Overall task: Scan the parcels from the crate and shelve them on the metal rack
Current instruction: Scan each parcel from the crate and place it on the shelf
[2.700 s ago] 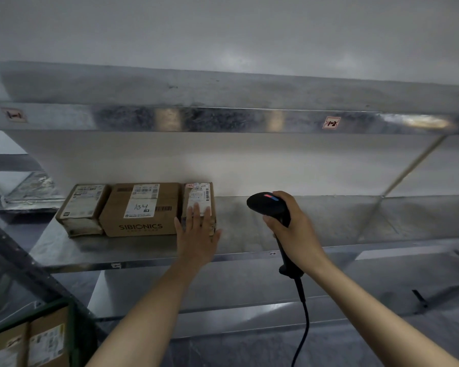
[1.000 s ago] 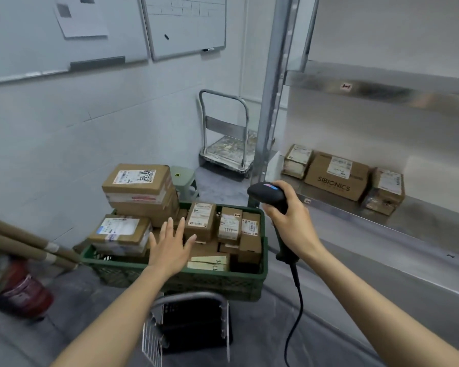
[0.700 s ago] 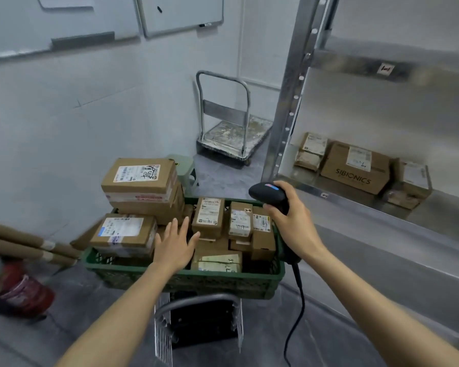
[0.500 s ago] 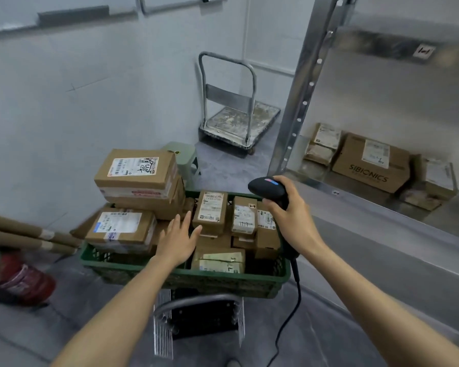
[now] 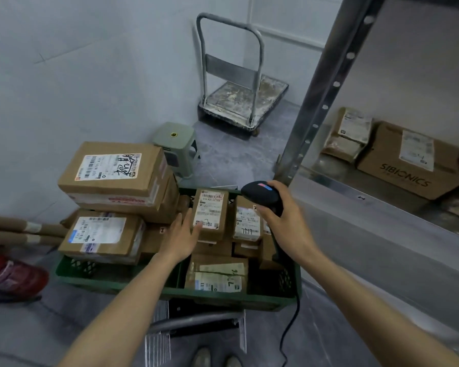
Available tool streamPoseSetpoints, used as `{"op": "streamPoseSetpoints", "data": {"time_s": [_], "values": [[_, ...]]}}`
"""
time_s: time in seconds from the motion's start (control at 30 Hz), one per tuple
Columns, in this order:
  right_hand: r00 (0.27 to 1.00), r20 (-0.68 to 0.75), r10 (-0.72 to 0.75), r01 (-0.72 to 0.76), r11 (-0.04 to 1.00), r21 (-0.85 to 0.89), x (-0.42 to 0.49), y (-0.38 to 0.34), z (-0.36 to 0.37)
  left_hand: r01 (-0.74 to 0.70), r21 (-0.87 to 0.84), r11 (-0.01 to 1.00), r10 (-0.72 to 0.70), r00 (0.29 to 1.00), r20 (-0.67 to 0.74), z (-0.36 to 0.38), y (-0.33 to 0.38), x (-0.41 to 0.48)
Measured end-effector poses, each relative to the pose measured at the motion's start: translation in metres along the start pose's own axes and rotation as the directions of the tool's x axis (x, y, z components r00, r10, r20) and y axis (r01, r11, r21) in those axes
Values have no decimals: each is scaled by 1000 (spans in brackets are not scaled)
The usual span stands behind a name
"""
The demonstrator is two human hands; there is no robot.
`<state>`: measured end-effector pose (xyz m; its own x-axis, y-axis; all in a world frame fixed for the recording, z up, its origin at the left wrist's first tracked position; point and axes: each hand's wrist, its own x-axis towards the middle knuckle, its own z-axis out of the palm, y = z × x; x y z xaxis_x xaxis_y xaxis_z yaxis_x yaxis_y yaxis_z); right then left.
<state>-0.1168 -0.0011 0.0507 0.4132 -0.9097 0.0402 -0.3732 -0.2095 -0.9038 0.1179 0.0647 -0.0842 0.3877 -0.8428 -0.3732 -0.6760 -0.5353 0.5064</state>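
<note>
A green crate [image 5: 112, 278] below me holds several brown cardboard parcels with white labels. My left hand [image 5: 179, 238] reaches into it with fingers straight, its fingertips touching the left side of a small upright parcel [image 5: 210, 214]. My right hand [image 5: 286, 222] grips a black barcode scanner [image 5: 260, 194] over the crate's right side, above another small parcel [image 5: 247, 222]. On the metal rack [image 5: 355, 197] at the right lie a SIBIONICS box [image 5: 411, 160] and a smaller parcel [image 5: 349, 133].
A large parcel [image 5: 114, 173] is stacked on others at the crate's left. A platform trolley [image 5: 239, 96] stands against the back wall, with a grey stool [image 5: 176, 144] nearer. Cardboard tubes [image 5: 19, 231] and a red object [image 5: 13, 276] lie at the left. The scanner cable hangs to the floor.
I turned from the rack to the crate. My left hand has moved forward from above the crate's near side and now touches the small upright parcel. The scanner stays in my right hand.
</note>
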Motion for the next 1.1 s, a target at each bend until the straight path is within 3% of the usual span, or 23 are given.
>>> {"op": "streamPoseSetpoints", "data": {"time_s": [0.3, 0.53, 1.1], "values": [[998, -10, 69, -70, 997, -19, 26, 25, 27, -46, -79, 996, 47, 999, 20, 20, -14, 40], [995, -42, 92, -93, 995, -37, 31, 35, 39, -106, -333, 937, 128, 991, 43, 36, -22, 52], [984, -85, 159, -167, 982, -87, 30, 51, 58, -61, -595, 801, 100, 994, 33, 41, -13, 70]]}}
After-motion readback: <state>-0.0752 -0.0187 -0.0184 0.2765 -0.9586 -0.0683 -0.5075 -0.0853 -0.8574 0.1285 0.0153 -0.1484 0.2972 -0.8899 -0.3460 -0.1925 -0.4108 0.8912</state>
